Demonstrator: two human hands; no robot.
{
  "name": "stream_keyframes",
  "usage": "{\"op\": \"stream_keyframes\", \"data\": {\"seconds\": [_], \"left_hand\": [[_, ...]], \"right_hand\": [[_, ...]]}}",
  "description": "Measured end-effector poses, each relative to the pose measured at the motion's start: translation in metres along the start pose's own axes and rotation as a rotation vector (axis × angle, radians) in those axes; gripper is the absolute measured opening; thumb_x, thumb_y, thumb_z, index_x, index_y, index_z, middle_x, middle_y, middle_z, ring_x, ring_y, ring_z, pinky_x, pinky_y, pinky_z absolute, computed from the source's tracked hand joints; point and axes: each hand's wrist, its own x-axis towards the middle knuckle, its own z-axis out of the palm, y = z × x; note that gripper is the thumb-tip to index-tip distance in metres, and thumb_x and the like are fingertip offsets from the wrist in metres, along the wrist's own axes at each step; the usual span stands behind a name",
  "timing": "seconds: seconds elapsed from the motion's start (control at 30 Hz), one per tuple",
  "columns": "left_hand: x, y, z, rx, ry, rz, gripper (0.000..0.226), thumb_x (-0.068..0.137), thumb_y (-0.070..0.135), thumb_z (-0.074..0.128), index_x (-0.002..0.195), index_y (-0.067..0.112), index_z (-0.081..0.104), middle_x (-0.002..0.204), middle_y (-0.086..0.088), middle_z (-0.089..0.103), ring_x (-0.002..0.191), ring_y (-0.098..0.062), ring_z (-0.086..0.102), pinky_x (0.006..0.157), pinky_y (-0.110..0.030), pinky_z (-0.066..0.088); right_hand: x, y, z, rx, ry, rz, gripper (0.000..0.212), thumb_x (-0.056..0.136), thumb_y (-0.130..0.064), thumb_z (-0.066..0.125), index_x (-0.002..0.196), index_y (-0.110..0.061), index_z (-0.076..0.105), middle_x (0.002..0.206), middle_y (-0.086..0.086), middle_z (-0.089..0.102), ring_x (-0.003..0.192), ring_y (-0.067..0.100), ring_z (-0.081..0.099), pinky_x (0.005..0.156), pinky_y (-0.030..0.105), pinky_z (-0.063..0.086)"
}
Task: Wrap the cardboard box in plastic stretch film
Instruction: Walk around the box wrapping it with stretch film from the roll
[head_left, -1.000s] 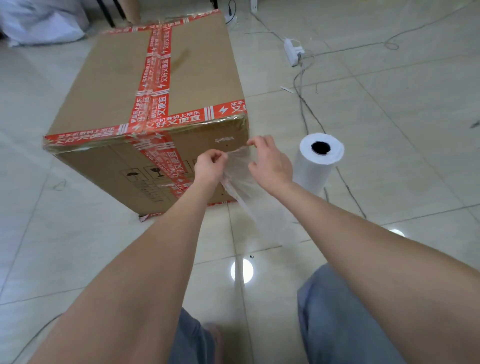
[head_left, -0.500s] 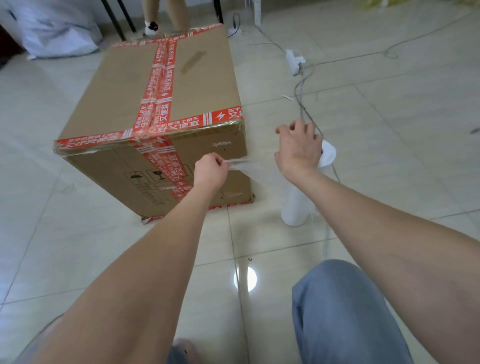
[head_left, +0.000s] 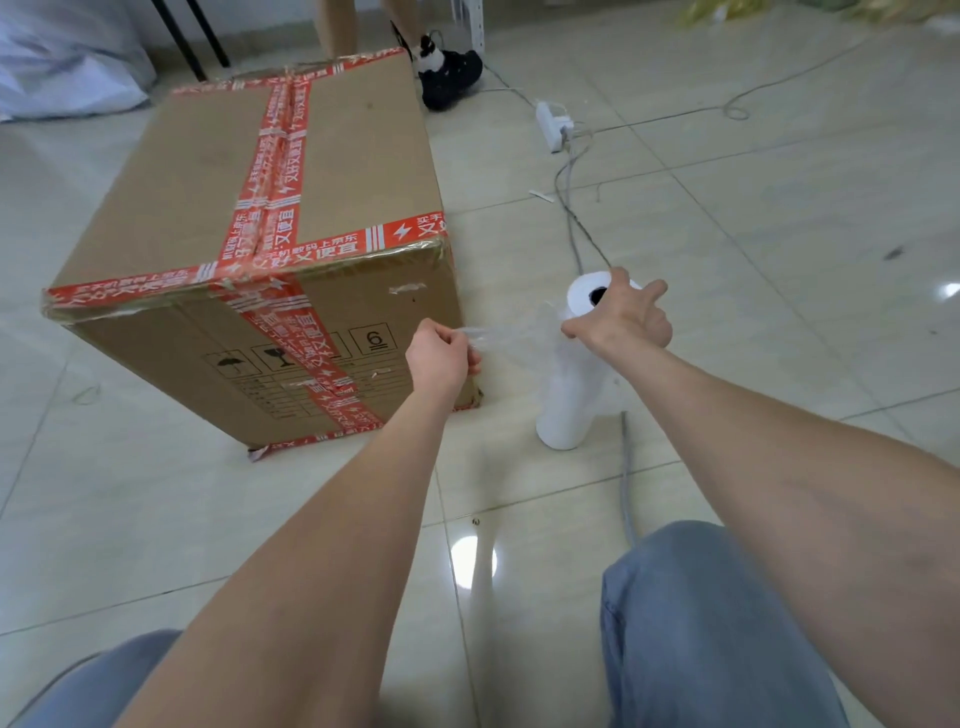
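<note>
Left hand (head_left: 441, 358) fingers pinch the film's free end (head_left: 511, 338); right hand (head_left: 626, 317), fingers spread, rests on the upright roll (head_left: 569, 410). The cardboard box (head_left: 291, 218) appears unwrapped; all wrapping remains.

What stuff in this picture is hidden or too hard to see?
All in the head view:
- Far and right sides of the box: turned away from the camera.
- Middle of the film roll: covered by the right hand.
- Left hand fingertips: curled under, so its grip on the film is hidden.
- Someone standing behind the box: cut off by the top edge.
</note>
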Motion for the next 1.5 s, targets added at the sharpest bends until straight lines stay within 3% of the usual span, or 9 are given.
{"op": "stream_keyframes", "data": {"seconds": [0.1,0.23,0.37,0.47,0.57,0.7,1.0,1.23,1.5], "left_hand": [[-0.001,0.001,0.005,0.028,-0.006,0.013,0.022,0.093,0.001,0.042,0.075,0.014,0.039,0.073,-0.008,0.059,0.054,-0.020,0.060,0.061,-0.030,0.056],[-0.004,0.002,0.015,0.067,-0.011,0.024,0.019,0.092,0.002,0.041,0.077,0.013,0.042,0.073,-0.007,0.058,0.050,-0.017,0.058,0.061,-0.031,0.056],[-0.002,0.002,0.016,0.148,0.015,0.078,0.018,0.092,0.005,0.042,0.096,0.007,0.059,0.078,-0.008,0.063,0.049,-0.011,0.056,0.047,-0.014,0.047],[0.002,0.004,0.009,0.238,0.025,0.171,0.021,0.096,0.010,0.044,0.104,0.008,0.064,0.086,-0.009,0.067,0.052,-0.007,0.056,0.045,-0.010,0.041],[0.007,0.007,-0.005,0.332,-0.006,0.297,0.020,0.097,0.015,0.050,0.108,0.008,0.065,0.088,-0.009,0.069,0.061,-0.014,0.060,0.062,-0.024,0.053],[0.016,0.006,-0.030,0.407,-0.027,0.395,0.016,0.095,0.014,0.054,0.102,0.010,0.068,0.083,-0.003,0.067,0.069,-0.017,0.060,0.069,-0.027,0.053],[0.033,-0.003,-0.065,0.345,0.009,0.259,0.013,0.092,0.010,0.057,0.095,0.014,0.070,0.076,0.000,0.065,0.063,-0.013,0.059,0.063,-0.025,0.052],[0.033,0.002,-0.069,-0.365,-0.113,-0.178,0.014,0.099,0.004,0.044,0.099,0.000,0.057,0.091,-0.013,0.068,0.068,-0.014,0.069,0.060,-0.021,0.059],[0.042,-0.012,-0.069,-0.136,-0.040,0.022,0.013,0.087,0.007,0.066,0.100,0.007,0.068,0.085,-0.006,0.071,0.074,-0.016,0.070,0.074,-0.023,0.058]], "right_hand": [[0.004,0.014,-0.011,-0.039,0.022,0.031,0.076,0.066,-0.039,0.078,0.130,-0.026,0.039,0.128,0.011,0.030,0.054,0.019,0.043,0.060,0.029,0.036],[0.008,0.031,-0.021,-0.088,0.029,0.030,0.077,0.067,-0.040,0.077,0.132,-0.027,0.037,0.130,0.012,0.029,0.065,0.027,0.047,0.062,0.030,0.037],[0.009,0.030,-0.022,-0.208,-0.007,-0.018,0.085,0.066,-0.049,0.077,0.136,-0.027,0.034,0.135,0.012,0.029,0.106,0.032,0.048,0.083,0.036,0.041],[0.003,0.004,-0.014,-0.279,0.142,-0.382,0.083,0.072,-0.052,0.073,0.141,-0.028,0.035,0.146,0.009,0.028,0.137,0.029,0.025,0.110,0.042,0.025],[-0.016,-0.032,0.004,-0.164,0.032,-0.686,0.056,0.087,-0.040,0.063,0.138,-0.027,0.045,0.137,0.005,0.048,0.127,0.026,0.043,0.104,0.036,0.036],[-0.028,-0.053,0.030,-0.148,-0.251,-0.556,0.038,0.091,-0.040,0.055,0.128,-0.031,0.055,0.121,0.005,0.063,0.113,0.028,0.057,0.091,0.034,0.046],[-0.042,-0.070,0.055,-0.052,-0.195,-0.443,0.019,0.088,-0.043,0.063,0.083,-0.025,0.068,0.084,-0.001,0.063,0.083,0.025,0.060,0.062,0.025,0.040],[-0.040,-0.091,0.058,-0.023,-0.029,-0.399,0.014,0.093,-0.037,0.058,0.093,-0.028,0.069,0.099,0.000,0.068,0.093,0.025,0.062,0.066,0.026,0.038],[-0.031,-0.098,0.061,0.038,0.036,-0.367,0.013,0.094,-0.035,0.057,0.095,-0.027,0.069,0.100,0.001,0.069,0.092,0.026,0.062,0.065,0.026,0.036]]}}
